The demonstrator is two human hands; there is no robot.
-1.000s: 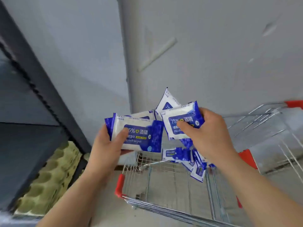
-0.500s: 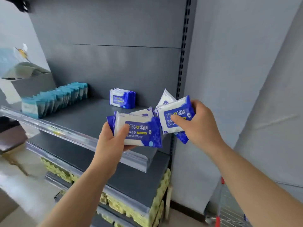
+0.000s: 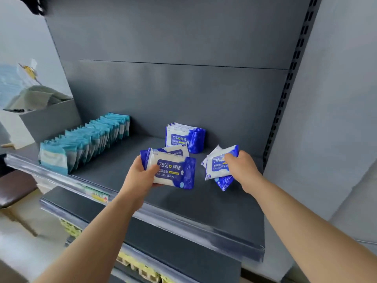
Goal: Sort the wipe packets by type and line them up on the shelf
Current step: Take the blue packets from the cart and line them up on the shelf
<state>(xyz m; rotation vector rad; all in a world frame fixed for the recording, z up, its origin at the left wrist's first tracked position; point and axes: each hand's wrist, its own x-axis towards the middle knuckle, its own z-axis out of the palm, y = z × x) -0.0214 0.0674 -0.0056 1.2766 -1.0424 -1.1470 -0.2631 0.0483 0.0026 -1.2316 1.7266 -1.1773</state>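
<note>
Over the dark grey metal shelf [image 3: 204, 203], left hand [image 3: 140, 178] clamps its grip on blue-and-white alcohol wipe packets [image 3: 173, 170]; right hand [image 3: 242, 170] pinches a smaller blue-and-white bunch [image 3: 217, 167].

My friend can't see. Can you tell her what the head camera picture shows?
A left hand and a right hand each grip a few blue-and-white plastic alcohol wipe packets above a dark grey metal shelf. Behind them a short row of matching packets stands upright, and a long row of pale teal packets lines the shelf's left side.
</note>
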